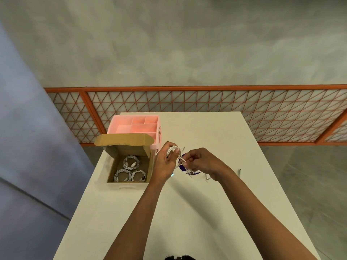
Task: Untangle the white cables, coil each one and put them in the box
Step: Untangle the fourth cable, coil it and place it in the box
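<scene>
My left hand point(165, 162) grips a coil of white cable point(175, 149) above the white table point(206, 137), just right of the cardboard box point(112, 171). My right hand point(201, 162) pinches the loose end of that cable near its plug, close to the coil. The open box holds three coiled white cables point(130, 169), lying flat on its floor. Its lid flap stands up at the back.
A pink compartment organiser point(135, 124) stands behind the box. A dark purple round mark point(183, 168) lies on the table under my hands. A small thin object point(239, 172) lies to the right. An orange mesh fence runs beyond the table.
</scene>
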